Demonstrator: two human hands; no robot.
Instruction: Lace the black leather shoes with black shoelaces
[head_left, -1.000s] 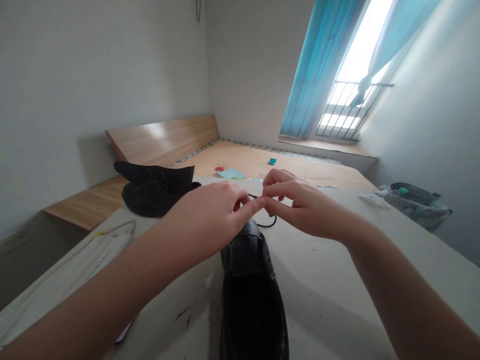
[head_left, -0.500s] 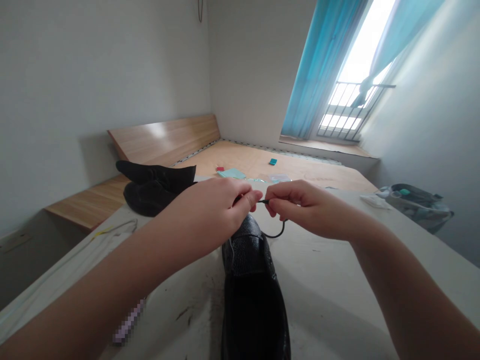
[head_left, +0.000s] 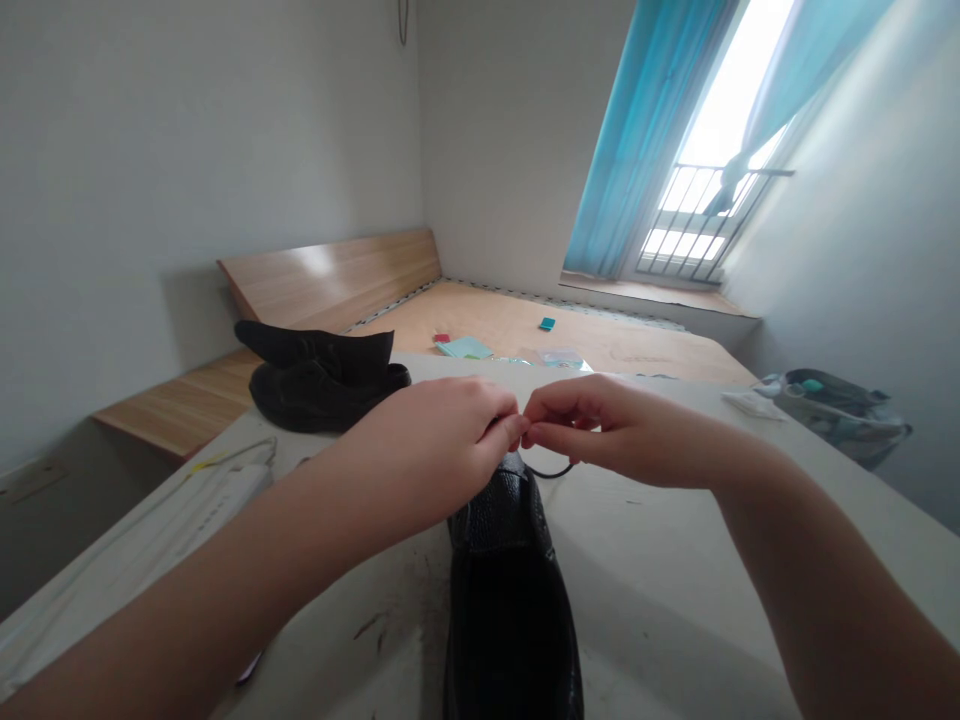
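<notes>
Shoe (head_left: 508, 510) midway between tabletop's side edges (head_left: 857, 470)

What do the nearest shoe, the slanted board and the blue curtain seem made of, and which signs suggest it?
Nearest shoe: leather or imitation leather, slightly glossy; pebbled grain.

Slanted board: wood or wood-look laminate, smooth, fairly glossy; streaked grain, bright reflection.

Blue curtain: fabric, probably matt, fibre unclear; soft hanging folds.

Your scuffed white flat tabletop (head_left: 660, 590) carries a glossy black leather shoe (head_left: 504, 520), a dull black shoe (head_left: 296, 400), a long white plastic strip (head_left: 217, 512) and a crumpled white packet (head_left: 754, 404)
</notes>
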